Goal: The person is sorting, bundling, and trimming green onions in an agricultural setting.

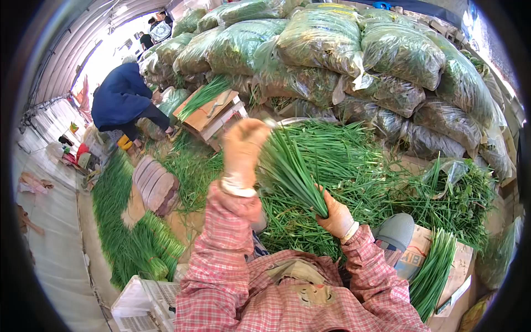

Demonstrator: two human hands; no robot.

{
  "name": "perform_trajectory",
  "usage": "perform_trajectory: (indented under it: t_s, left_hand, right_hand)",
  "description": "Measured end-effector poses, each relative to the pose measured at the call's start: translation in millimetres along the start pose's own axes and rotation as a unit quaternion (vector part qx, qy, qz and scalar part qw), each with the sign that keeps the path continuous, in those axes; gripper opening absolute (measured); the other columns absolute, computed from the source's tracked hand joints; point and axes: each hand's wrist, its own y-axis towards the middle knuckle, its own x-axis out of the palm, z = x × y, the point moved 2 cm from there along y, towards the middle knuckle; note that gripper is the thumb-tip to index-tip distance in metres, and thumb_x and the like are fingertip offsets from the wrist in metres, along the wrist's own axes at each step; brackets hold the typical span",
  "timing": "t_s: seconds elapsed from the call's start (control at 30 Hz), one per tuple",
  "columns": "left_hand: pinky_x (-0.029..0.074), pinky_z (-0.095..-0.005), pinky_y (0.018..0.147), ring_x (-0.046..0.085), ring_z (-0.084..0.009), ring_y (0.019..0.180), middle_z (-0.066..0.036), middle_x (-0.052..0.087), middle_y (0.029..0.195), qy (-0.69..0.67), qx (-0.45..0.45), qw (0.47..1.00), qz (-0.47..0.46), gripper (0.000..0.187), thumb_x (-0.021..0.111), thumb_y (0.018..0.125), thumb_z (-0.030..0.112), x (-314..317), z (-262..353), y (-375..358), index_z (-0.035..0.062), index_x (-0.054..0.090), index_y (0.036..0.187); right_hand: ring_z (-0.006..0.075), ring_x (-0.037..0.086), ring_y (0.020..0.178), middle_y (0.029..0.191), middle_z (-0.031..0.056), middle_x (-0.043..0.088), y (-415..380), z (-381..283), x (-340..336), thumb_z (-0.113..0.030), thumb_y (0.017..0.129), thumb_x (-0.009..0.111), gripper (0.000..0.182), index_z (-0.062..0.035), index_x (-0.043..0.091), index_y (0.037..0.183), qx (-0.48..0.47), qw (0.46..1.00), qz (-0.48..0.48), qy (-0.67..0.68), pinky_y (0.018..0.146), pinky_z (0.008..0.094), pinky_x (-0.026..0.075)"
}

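My right hand (336,217) grips the lower end of a bunch of chives (293,171), whose long green leaves fan up and to the left. My left hand (242,150) is raised beside the upper leaves, its fingers curled together and smeared by motion. A pale blur shows at its fingertips, but I cannot make out what it is. Both hands look covered by thin gloves with white bands at the wrists. Below them spreads a large heap of loose chives (332,152).
Stuffed plastic sacks (321,41) are stacked behind the heap. Chives lie on a wooden crate (213,116) and on a cardboard piece (423,249) at right. Bundled chives (146,249) and a white plastic basket (145,301) are at left. A person in dark blue (121,99) bends over.
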Motion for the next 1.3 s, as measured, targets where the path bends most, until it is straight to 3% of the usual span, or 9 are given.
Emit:
perform_trajectory:
  t_s: [0.23,0.33,0.4,0.53,0.63,1.0,1.1,1.17,1.3]
  left_hand:
    - [0.045,-0.0262,0.067,0.050,-0.0105,0.066,-0.001,0.054,0.075,-0.107,0.217,0.958,0.151,0.009,0.057,0.086,0.009,-138.7,100.7,36.8,0.0013,0.057,0.090]
    - [0.043,-0.0291,0.065,0.050,-0.0131,0.071,-0.002,0.055,0.076,0.280,0.165,0.935,0.143,0.005,0.059,0.083,0.010,-161.2,73.0,15.8,0.0056,0.059,0.087]
    - [0.043,-0.0324,0.060,0.054,-0.0161,0.069,-0.008,0.058,0.073,0.663,-0.015,0.749,-0.009,0.027,0.072,0.069,0.021,-149.2,16.7,-10.6,0.0086,0.062,0.090]
    - [0.033,-0.0423,0.100,0.028,-0.0315,0.131,-0.022,0.026,0.142,0.093,-0.288,0.922,-0.239,0.100,0.076,0.069,0.018,-90.0,-130.2,-102.9,0.0080,0.010,0.143]
    - [0.035,-0.0416,0.097,0.037,-0.0300,0.125,-0.012,0.035,0.138,-0.189,-0.243,0.928,-0.211,0.081,0.070,0.077,0.020,-0.7,-118.7,-116.5,0.0154,0.020,0.140]
    - [0.050,-0.0365,0.071,0.058,-0.0212,0.076,-0.008,0.060,0.087,-0.395,-0.229,0.888,-0.061,0.038,0.065,0.080,0.010,9.4,-119.0,-97.1,0.0016,0.051,0.115]
    - [0.050,-0.0353,0.066,0.059,-0.0203,0.080,-0.009,0.060,0.097,-0.347,-0.247,0.900,-0.094,0.036,0.066,0.080,0.013,-6.3,-128.9,-100.9,0.0015,0.054,0.113]
    - [0.049,-0.0340,0.066,0.059,-0.0191,0.079,-0.008,0.060,0.098,-0.322,-0.227,0.914,-0.099,0.036,0.067,0.080,0.015,-5.5,-121.6,-102.0,0.0003,0.056,0.110]
    - [0.048,-0.0330,0.066,0.058,-0.0196,0.078,-0.008,0.060,0.098,-0.333,-0.238,0.900,-0.147,0.036,0.067,0.080,0.015,-3.5,-119.1,-104.7,0.0001,0.056,0.110]
  right_hand:
    - [0.0400,0.059,0.084,0.103,0.0204,0.058,-14.9,61.2,13.6,-0.011,0.065,0.065,0.085,-0.0185,0.021,0.139,0.138,0.988,0.025,-0.059,0.071,0.0463,0.049]
    - [0.0384,0.060,0.083,0.103,0.0206,0.058,-10.6,49.2,3.8,-0.008,0.066,0.064,0.087,-0.0174,0.019,0.140,0.150,0.982,0.077,-0.086,0.069,0.0438,0.050]
    - [0.0354,0.060,0.082,0.100,0.0192,0.057,-6.0,42.2,2.7,-0.006,0.065,0.065,0.090,-0.0155,0.017,0.141,0.117,0.979,0.119,-0.118,0.066,0.0410,0.050]
    - [0.0345,0.058,0.081,0.096,0.0159,0.056,3.6,11.2,1.2,-0.004,0.061,0.068,0.093,-0.0146,0.020,0.140,0.097,0.974,0.115,-0.170,0.066,0.0414,0.050]
    - [0.0325,0.058,0.076,0.090,0.0142,0.055,13.4,1.0,19.0,-0.001,0.063,0.064,0.087,-0.0120,0.024,0.139,0.065,0.962,0.104,-0.245,0.064,0.0406,0.049]
    - [0.0330,0.054,0.098,0.105,0.0182,0.055,1.6,-15.7,52.1,-0.022,0.067,0.072,0.093,-0.0030,0.016,0.139,-0.021,0.996,0.006,-0.092,0.080,0.0397,0.043]
    - [0.0230,0.059,0.091,0.103,0.0146,0.059,-3.3,11.1,5.8,-0.025,0.073,0.072,0.059,-0.0015,0.049,0.122,-0.021,0.991,-0.076,0.107,0.075,0.0335,0.047]
    - [0.0149,0.059,0.083,0.097,0.0109,0.063,20.4,12.7,-33.8,-0.018,0.079,0.066,0.030,-0.0001,0.062,0.103,0.077,0.959,0.103,0.252,0.072,0.0271,0.048]
    - [0.0109,0.057,0.079,0.085,0.0047,0.064,78.0,-27.3,-75.6,-0.010,0.081,0.063,0.017,0.0016,0.063,0.093,0.022,0.948,0.174,0.265,0.073,0.0223,0.045]
